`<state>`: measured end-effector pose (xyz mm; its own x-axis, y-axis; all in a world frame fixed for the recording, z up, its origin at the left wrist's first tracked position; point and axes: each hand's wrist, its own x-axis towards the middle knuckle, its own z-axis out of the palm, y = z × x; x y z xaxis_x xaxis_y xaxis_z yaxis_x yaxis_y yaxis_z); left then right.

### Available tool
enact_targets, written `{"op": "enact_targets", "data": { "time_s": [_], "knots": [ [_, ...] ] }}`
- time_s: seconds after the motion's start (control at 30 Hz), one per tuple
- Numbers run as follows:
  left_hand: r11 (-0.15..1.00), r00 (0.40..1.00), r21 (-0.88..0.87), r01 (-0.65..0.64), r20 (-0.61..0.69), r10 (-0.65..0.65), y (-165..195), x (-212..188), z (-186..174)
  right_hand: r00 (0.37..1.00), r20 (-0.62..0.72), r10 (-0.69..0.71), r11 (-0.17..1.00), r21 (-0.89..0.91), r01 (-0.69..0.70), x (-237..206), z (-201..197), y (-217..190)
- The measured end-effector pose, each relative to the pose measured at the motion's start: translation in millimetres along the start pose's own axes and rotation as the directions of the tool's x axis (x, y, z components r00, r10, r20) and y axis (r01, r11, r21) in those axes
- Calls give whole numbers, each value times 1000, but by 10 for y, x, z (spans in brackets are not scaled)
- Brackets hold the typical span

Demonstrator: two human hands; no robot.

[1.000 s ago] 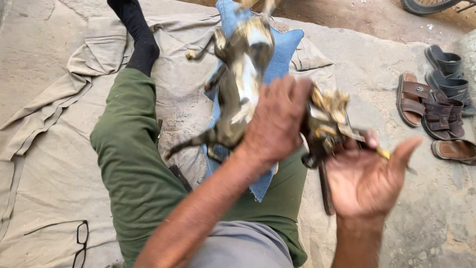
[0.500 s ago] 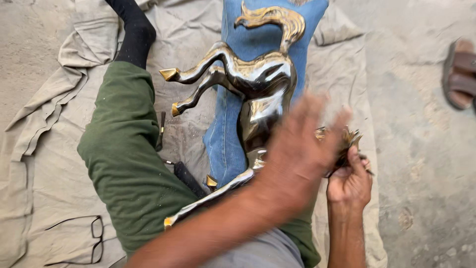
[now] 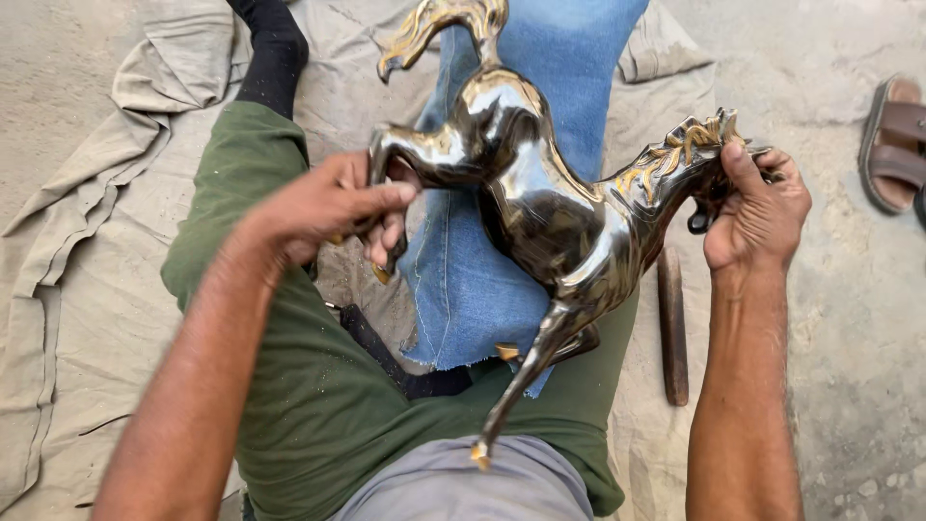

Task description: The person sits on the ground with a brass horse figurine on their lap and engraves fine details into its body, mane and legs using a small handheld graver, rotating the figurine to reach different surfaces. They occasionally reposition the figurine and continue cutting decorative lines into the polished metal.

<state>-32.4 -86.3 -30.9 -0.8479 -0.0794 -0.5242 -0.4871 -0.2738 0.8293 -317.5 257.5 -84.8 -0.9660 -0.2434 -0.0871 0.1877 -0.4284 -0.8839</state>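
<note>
Shiny metal horse (image 3: 540, 212) held up over a blue cloth (image 3: 482, 280) on the lap.

Left hand (image 3: 333, 207) closed tight around a back leg, right hand (image 3: 757, 207) closed tight around the head. Green trousers (image 3: 328, 405) underneath, a brown stick (image 3: 672, 328) just beside the right knee, a sandal (image 3: 892, 145) near the right edge of the ground.
</note>
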Motion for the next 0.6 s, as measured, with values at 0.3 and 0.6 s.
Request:
{"op": "enact_targets", "data": {
  "time_s": [0.3, 0.6],
  "knots": [
    [959, 956, -81, -273, -134, 261, -686, -245, 419, 995, 81, -64, 992, -99, 72, 157, -52, 59],
    [928, 948, -224, -298, -186, 259, -890, -270, 414, 961, 140, -240, 918, -288, 271, -7, 237, -88]
  ]
}}
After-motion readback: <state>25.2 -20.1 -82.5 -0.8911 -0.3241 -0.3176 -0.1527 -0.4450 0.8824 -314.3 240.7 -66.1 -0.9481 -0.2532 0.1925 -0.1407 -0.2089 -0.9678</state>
